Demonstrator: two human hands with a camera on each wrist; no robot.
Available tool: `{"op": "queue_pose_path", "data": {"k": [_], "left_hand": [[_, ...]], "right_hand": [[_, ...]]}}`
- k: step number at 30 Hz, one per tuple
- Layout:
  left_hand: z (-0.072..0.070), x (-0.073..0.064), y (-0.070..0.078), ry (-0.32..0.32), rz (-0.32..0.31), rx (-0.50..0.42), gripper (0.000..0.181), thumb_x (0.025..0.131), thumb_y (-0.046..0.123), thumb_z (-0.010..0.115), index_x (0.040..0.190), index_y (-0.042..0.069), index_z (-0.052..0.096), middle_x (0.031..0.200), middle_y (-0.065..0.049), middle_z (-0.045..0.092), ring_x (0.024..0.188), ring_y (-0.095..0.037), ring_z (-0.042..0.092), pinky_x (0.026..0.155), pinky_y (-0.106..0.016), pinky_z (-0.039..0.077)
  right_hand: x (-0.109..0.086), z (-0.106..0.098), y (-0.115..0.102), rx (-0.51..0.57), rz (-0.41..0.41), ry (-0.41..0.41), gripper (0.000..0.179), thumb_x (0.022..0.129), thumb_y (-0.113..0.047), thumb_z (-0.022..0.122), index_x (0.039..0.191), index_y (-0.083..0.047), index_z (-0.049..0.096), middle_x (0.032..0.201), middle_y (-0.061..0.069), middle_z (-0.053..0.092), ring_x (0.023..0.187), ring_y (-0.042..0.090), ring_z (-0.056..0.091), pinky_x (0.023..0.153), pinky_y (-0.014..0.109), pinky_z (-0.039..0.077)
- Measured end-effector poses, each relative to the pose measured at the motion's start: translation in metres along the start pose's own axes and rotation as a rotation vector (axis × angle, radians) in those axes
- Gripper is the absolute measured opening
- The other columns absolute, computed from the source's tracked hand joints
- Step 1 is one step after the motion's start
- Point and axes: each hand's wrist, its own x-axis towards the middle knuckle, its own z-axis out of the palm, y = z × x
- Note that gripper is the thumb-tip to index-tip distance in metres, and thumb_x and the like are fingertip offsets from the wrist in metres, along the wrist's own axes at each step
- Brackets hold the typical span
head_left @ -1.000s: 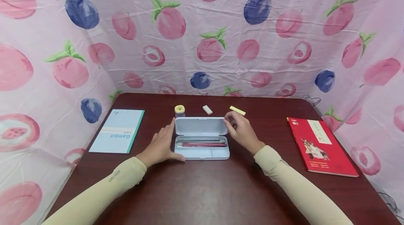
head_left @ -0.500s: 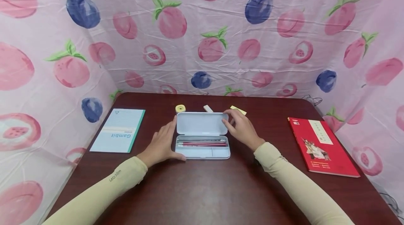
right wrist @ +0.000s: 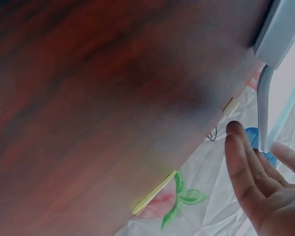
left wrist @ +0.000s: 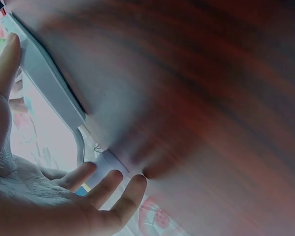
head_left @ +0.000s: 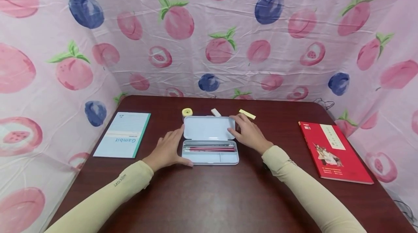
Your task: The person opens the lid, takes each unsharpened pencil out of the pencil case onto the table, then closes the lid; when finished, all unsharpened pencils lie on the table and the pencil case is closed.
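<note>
A pale blue pencil case lies on the table with its lid raised. Several pencils, dark and red ones, fill its rear compartment; the front compartments show bare. My left hand spans the left end of the case, its thumb along the front wall and its fingers extended towards the back corner. At the lid's right edge is my right hand, thumb on the inner side and fingertips behind. The right wrist view shows that lid edge between thumb and fingers.
Behind the case stand a small yellow-topped container, a white eraser and a yellow strip. A light blue notebook lies at the left, a red book at the right. A fruit-print curtain borders the table.
The lid has tilted further back, showing more of its inner face. My right hand has gone along with it, its thumb shifting slightly left. The left hand stays at the case's end.
</note>
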Motion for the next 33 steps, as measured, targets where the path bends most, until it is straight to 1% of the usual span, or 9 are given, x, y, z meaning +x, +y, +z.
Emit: {"op": "queue_pose_path", "data": {"k": [4, 6, 8, 14, 17, 20, 28, 30, 33], "left_hand": [[0.0001, 0.001, 0.0006, -0.025, -0.024, -0.006, 0.144, 0.067, 0.065, 0.095, 0.173, 0.014, 0.012, 0.176, -0.011, 0.033, 0.158, -0.039, 0.033, 0.124, -0.069, 0.029], [0.0002, 0.0016, 0.0007, -0.029, -0.03, -0.005, 0.143, 0.067, 0.065, 0.095, 0.173, 0.013, 0.014, 0.175, -0.011, 0.035, 0.157, -0.038, 0.035, 0.123, -0.068, 0.03], [0.0001, 0.002, 0.0008, -0.032, -0.03, -0.001, 0.142, 0.067, 0.066, 0.095, 0.173, 0.013, 0.015, 0.173, -0.011, 0.037, 0.155, -0.038, 0.036, 0.123, -0.067, 0.031], [-0.0008, 0.0024, 0.001, -0.043, -0.027, 0.016, 0.14, 0.067, 0.069, 0.093, 0.172, 0.014, 0.018, 0.172, -0.01, 0.04, 0.155, -0.037, 0.038, 0.122, -0.066, 0.032], [-0.0009, 0.0026, 0.0007, -0.047, -0.031, 0.022, 0.14, 0.067, 0.07, 0.093, 0.172, 0.013, 0.019, 0.171, -0.011, 0.041, 0.155, -0.037, 0.038, 0.122, -0.065, 0.032], [-0.0006, 0.0025, 0.0011, -0.048, -0.034, 0.023, 0.14, 0.067, 0.07, 0.093, 0.172, 0.013, 0.02, 0.171, -0.011, 0.041, 0.155, -0.037, 0.038, 0.122, -0.065, 0.032], [-0.0006, 0.0015, 0.002, -0.042, -0.039, 0.007, 0.141, 0.067, 0.069, 0.094, 0.172, 0.012, 0.019, 0.171, -0.012, 0.041, 0.155, -0.038, 0.038, 0.122, -0.065, 0.032], [-0.0005, 0.001, 0.0021, -0.042, -0.044, 0.003, 0.141, 0.067, 0.069, 0.094, 0.172, 0.011, 0.019, 0.172, -0.013, 0.04, 0.155, -0.038, 0.037, 0.122, -0.065, 0.032], [-0.0008, 0.0005, 0.0024, -0.041, -0.047, -0.001, 0.141, 0.067, 0.068, 0.094, 0.171, 0.009, 0.02, 0.172, -0.014, 0.038, 0.156, -0.038, 0.037, 0.122, -0.065, 0.031]], "right_hand": [[0.0007, 0.0013, -0.0004, -0.015, 0.008, -0.063, 0.063, 0.103, -0.039, 0.071, 0.154, -0.007, 0.054, 0.135, 0.016, 0.057, 0.097, 0.028, 0.066, 0.082, 0.046, 0.06], [0.0012, 0.0021, 0.0003, -0.02, 0.009, -0.078, 0.065, 0.103, -0.04, 0.071, 0.155, -0.006, 0.053, 0.137, 0.018, 0.056, 0.104, 0.031, 0.067, 0.09, 0.05, 0.06], [0.0019, 0.0029, 0.0012, -0.023, 0.007, -0.085, 0.065, 0.102, -0.039, 0.072, 0.154, -0.006, 0.053, 0.136, 0.018, 0.055, 0.109, 0.032, 0.066, 0.095, 0.051, 0.059], [0.0036, 0.0043, 0.0028, -0.039, -0.003, -0.116, 0.066, 0.101, -0.038, 0.073, 0.154, -0.004, 0.054, 0.135, 0.019, 0.053, 0.113, 0.034, 0.059, 0.097, 0.052, 0.057], [0.0042, 0.0052, 0.0032, -0.042, 0.006, -0.141, 0.068, 0.101, -0.041, 0.073, 0.155, -0.004, 0.052, 0.137, 0.019, 0.052, 0.117, 0.034, 0.057, 0.099, 0.053, 0.057], [0.0044, 0.0054, 0.0035, -0.042, 0.013, -0.147, 0.069, 0.101, -0.041, 0.073, 0.156, -0.005, 0.052, 0.138, 0.018, 0.052, 0.119, 0.034, 0.056, 0.101, 0.053, 0.056], [0.0009, 0.0017, 0.0002, -0.054, -0.014, -0.083, 0.066, 0.102, -0.039, 0.073, 0.155, -0.004, 0.054, 0.136, 0.018, 0.055, 0.119, 0.032, 0.057, 0.101, 0.051, 0.057], [-0.0011, -0.0003, -0.0015, -0.062, -0.026, -0.051, 0.065, 0.102, -0.038, 0.073, 0.154, -0.005, 0.054, 0.135, 0.017, 0.056, 0.12, 0.032, 0.057, 0.101, 0.051, 0.057], [-0.0049, -0.0033, -0.0045, -0.086, -0.055, 0.024, 0.061, 0.1, -0.035, 0.075, 0.151, -0.006, 0.057, 0.134, 0.016, 0.058, 0.121, 0.031, 0.058, 0.102, 0.051, 0.057]]}}
